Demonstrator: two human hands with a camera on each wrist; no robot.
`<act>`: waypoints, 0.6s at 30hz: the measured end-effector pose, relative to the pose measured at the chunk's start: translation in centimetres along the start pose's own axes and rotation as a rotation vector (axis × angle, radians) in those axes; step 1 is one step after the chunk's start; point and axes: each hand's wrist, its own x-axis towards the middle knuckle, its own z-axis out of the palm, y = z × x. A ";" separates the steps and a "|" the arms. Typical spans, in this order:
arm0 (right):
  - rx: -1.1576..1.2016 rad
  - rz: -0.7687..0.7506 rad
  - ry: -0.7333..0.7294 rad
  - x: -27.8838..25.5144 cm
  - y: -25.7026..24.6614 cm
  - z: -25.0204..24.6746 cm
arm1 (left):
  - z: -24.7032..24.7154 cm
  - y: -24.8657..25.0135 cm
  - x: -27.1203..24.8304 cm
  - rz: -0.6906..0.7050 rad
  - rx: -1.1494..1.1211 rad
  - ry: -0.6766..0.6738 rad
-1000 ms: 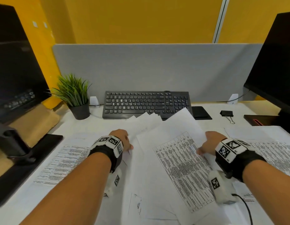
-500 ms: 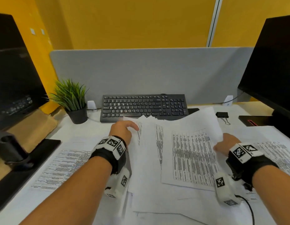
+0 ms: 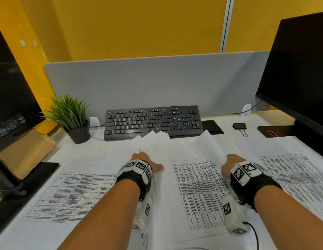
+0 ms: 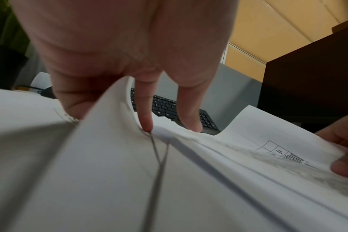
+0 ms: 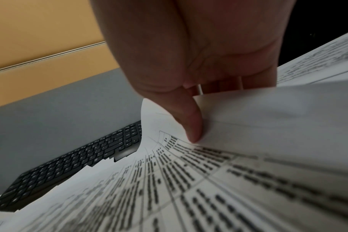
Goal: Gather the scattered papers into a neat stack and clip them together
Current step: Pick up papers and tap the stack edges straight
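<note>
A loose pile of white papers [image 3: 177, 177] lies mid-desk, its top sheet a printed table [image 3: 200, 192], with several corners fanning out near the keyboard. My left hand [image 3: 148, 160] holds the pile's left edge; in the left wrist view my left hand [image 4: 167, 125] has thumb and forefinger pressed on the papers [image 4: 189, 180] and a sheet curling up between the fingers. My right hand [image 3: 228, 165] pinches the right edge; in the right wrist view the thumb [image 5: 191, 125] lies on the printed sheet [image 5: 189, 180], the fingers hidden under it. A black binder clip [image 3: 239, 126] sits far right.
Single printed sheets lie flat to the left [image 3: 72, 193] and right [image 3: 292, 175] of the pile. A black keyboard [image 3: 153, 121], a potted plant [image 3: 72, 118] and a dark pad [image 3: 212, 127] line the back. Monitors [image 3: 297, 69] stand on both sides.
Both hands have drawn closer together and toward me, pushing the pile's sides inward. The printed top sheet has turned straighter over the other sheets.
</note>
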 end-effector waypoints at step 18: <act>0.820 -0.180 0.006 -3.4 -0.9 -3.4 | -7.9 -2.4 -4.2 0.478 -0.987 0.391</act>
